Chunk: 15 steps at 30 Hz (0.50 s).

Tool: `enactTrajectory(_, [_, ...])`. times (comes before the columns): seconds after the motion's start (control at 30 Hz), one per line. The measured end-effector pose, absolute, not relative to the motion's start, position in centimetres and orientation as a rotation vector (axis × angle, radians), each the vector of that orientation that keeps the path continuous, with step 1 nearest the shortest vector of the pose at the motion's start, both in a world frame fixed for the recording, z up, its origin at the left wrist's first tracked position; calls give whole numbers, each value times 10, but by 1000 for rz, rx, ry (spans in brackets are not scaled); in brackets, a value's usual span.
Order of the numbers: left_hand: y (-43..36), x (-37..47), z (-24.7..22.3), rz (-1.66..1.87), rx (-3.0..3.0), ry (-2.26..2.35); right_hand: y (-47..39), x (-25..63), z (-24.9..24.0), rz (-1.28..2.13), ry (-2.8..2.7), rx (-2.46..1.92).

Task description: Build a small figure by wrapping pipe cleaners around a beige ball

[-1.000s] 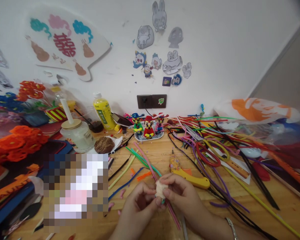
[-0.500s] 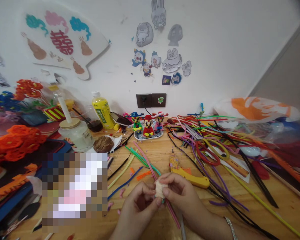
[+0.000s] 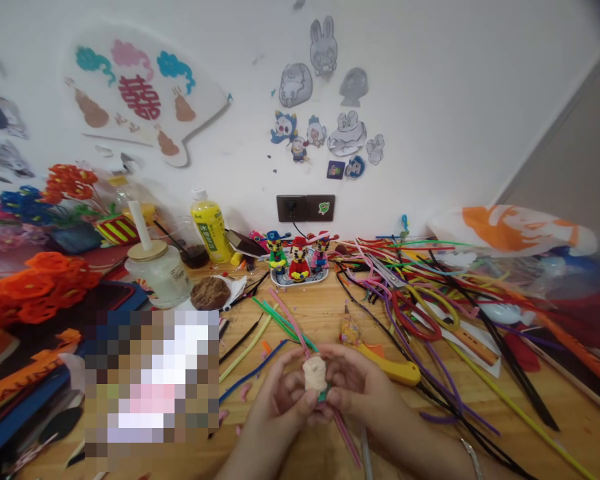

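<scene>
Both my hands are cupped round a small cream-coloured piece (image 3: 315, 375) with a green part at its lower end; its surface looks fuzzy. My left hand (image 3: 286, 393) grips it from the left, thumb on its lower edge. From the right, my right hand (image 3: 355, 383) holds it the same way, thumb against the green part. Pink pipe cleaners (image 3: 347, 437) lie on the table under my hands, and green ones (image 3: 285, 325) lie just beyond. Close to my right hand rests a yellow hot glue gun (image 3: 393, 367).
Three small figures stand on a tray (image 3: 307, 281) at the back. A heap of coloured pipe cleaners and red-handled scissors (image 3: 420, 323) covers the right side. A glass jar (image 3: 157, 277), a yellow-labelled bottle (image 3: 211, 230) and orange flowers (image 3: 40, 283) stand left. A wooden table (image 3: 260, 300) lies beneath.
My fingers have shifted down and off the front of the cream piece, so more of its face shows. The view has tilted slightly upward.
</scene>
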<state>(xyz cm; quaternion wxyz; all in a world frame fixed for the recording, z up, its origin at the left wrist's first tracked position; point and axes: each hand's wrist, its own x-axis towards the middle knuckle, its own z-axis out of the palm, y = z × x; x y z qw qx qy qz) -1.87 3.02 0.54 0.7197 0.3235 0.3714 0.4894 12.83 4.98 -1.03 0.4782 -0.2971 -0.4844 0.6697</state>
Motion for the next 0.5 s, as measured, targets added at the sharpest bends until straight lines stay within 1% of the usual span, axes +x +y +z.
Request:
enactTrajectory(0.07, [32,-20,7,1089,672,847,54,139,-2,1423,-1358,-857])
enactTrajectory(0.13, [34,-21,8,1107,653,880,59,153,11,1009,-1655,-1141])
enactTrajectory(0.2, [35,-22,8,1137,633,897,62,168,22,584,-1908,-1310])
enactTrajectory(0.27, [35,-22,8,1164,612,878,63,179,28,353,-2087,-1498])
enactTrajectory(0.37, [33,-23,8,1165,588,830,60,183,22,237,-2204,-1685])
enactTrajectory(0.5, [33,-23,9,1127,574,834,59,177,9,236,-2234,-1753])
